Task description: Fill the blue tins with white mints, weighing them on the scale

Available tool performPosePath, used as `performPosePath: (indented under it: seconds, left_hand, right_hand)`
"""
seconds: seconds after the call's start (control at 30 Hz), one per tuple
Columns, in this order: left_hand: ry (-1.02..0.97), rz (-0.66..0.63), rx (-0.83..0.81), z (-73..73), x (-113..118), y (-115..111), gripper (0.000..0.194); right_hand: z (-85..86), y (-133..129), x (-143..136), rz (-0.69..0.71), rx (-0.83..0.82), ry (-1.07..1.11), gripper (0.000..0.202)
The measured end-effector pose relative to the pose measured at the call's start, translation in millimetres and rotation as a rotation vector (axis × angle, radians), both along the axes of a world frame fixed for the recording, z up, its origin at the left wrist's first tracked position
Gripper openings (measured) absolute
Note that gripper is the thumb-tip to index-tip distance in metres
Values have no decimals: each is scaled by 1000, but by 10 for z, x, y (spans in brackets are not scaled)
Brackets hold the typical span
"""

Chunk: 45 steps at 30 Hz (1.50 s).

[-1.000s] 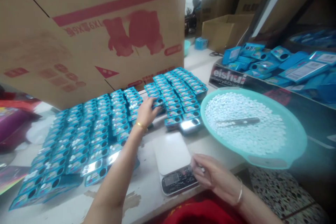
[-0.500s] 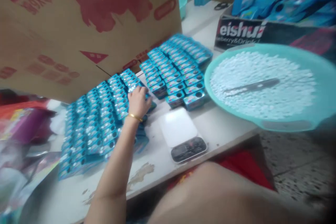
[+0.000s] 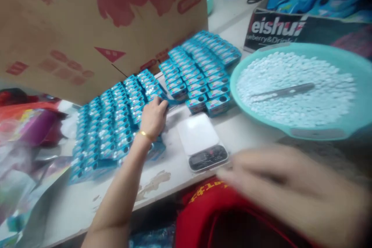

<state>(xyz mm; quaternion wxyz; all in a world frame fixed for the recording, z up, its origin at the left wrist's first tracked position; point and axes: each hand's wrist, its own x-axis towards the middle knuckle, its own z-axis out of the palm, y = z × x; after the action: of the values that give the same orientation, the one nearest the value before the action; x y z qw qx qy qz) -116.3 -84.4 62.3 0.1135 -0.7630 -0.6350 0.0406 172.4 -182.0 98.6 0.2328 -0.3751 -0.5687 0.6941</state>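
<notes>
Pale tabletop (image 3: 176, 159) spreads around a flat scale (image 3: 197, 133), and a tall cardboard carton (image 3: 72, 23) walls off the space beyond it. Left of the scale stands the left block of blue boxes (image 3: 107, 124), packed in close columns, presumably so the boxes prop one another in line; pale specks show on some tops. Beyond the scale sits the right block of blue boxes (image 3: 200, 62), ordered alike. Right of the scale, a turquoise basin (image 3: 363, 71) holds many white pieces (image 3: 305, 112); its wide, shallow shape probably keeps them easy to reach. A long narrow tool (image 3: 286, 91) lies across them, perhaps parked there to stay handy.

Just left of the scale, the left hand (image 3: 154, 116) reaches forward, knuckles up, fingers curled down over the near end of a box column; the fingertips are hidden, so whether they grip a box I cannot tell. Nearer the wearer and right of the scale, the right hand (image 3: 270, 166) is blurred, its fingers bent loosely inward; whether they hold anything is unclear.
</notes>
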Motion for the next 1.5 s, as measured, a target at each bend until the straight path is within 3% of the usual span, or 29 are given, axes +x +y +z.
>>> performPosePath:
  seconds: [0.1,0.17,0.27,0.37,0.47,0.57,0.67,0.77,0.87,1.0,1.37,1.5]
  left_hand:
    - [-92,-84,-45,256,276,-239,15]
    - [-160,-144,-109,308,481,-352,18]
    - [-193,-195,-226,214,737,-412,24]
    - [-189,-187,-284,91,837,-399,31]
    - [-260,-249,-222,101,773,-413,43]
    - [-440,-239,-81,203,603,-515,43]
    - [-642,-30,78,240,402,-688,29]
    - [-788,160,158,125,217,-868,26]
    - [-918,263,129,-74,82,-1003,28]
    - [-977,306,101,-263,16,-1088,30]
    - [-1032,178,30,-411,221,-1006,28]
    - [-1049,142,50,-461,288,-966,28]
  right_hand:
    - [-25,223,262,-156,-279,105,28]
    - [-119,332,365,-333,-406,220,19]
    - [-289,369,445,-447,-503,287,15]
    - [-420,307,467,-378,-567,281,20]
    - [-554,225,436,-351,-632,294,17]
    - [-744,130,367,-485,-727,334,8]
    - [-928,18,301,-586,-799,337,12]
    - [-1014,-65,264,-556,-813,319,14]
    - [-1008,-82,239,-490,-774,298,8]
    - [-960,-33,188,-488,-719,279,11]
    - [-846,43,11,-486,-660,302,13]
    - [-685,148,-108,-459,-463,223,19]
